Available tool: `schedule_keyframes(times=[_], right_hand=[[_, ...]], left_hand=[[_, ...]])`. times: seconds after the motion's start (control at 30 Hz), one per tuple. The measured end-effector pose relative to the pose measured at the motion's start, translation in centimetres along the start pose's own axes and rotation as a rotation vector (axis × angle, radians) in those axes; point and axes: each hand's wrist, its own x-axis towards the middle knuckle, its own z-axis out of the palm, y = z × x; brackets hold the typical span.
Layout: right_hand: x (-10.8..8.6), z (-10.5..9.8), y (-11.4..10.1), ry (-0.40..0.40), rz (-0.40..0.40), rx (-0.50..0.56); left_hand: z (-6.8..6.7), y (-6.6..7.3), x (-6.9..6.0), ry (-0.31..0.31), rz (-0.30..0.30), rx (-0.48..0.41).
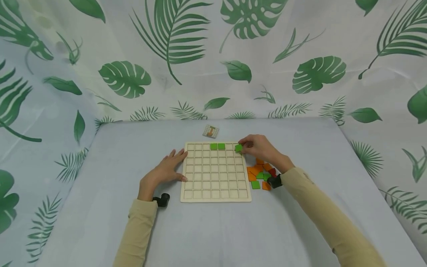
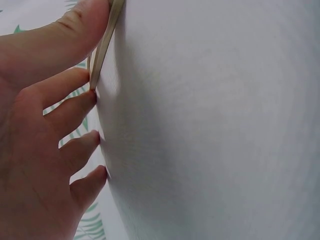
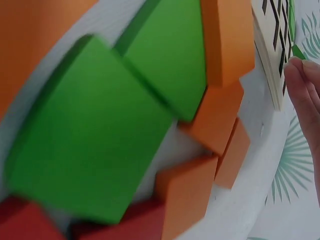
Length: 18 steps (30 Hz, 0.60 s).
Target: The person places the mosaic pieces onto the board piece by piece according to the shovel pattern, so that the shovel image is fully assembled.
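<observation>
Right of centre, the right hand (image 1: 260,147) pinches a green tile (image 1: 238,148), likely light, stiff, best held edgewise; the left hand (image 1: 169,167), fingers spread, touches the board (image 1: 215,175).

My right hand (image 1: 258,146) hides part of the green tile (image 1: 238,148) it pinches; my right wrist view blurs the nearest loose tile (image 3: 90,130) and crops the board (image 3: 271,60); the card (image 1: 211,131) is too small to make out clearly
</observation>
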Motion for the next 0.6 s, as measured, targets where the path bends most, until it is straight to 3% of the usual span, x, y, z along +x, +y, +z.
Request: schedule_keyframes(times=[0.4, 0.6], right_hand=[[1.7, 1.0, -0.8, -0.018, -0.023, 0.048], [2.3, 1.6, -1.4, -0.02, -0.105, 0.018]], left_hand=[[-0.1, 0.1, 0.0, 0.005, -0.003, -0.006], [0.0, 0.1, 0.0, -0.004, -0.005, 0.005]])
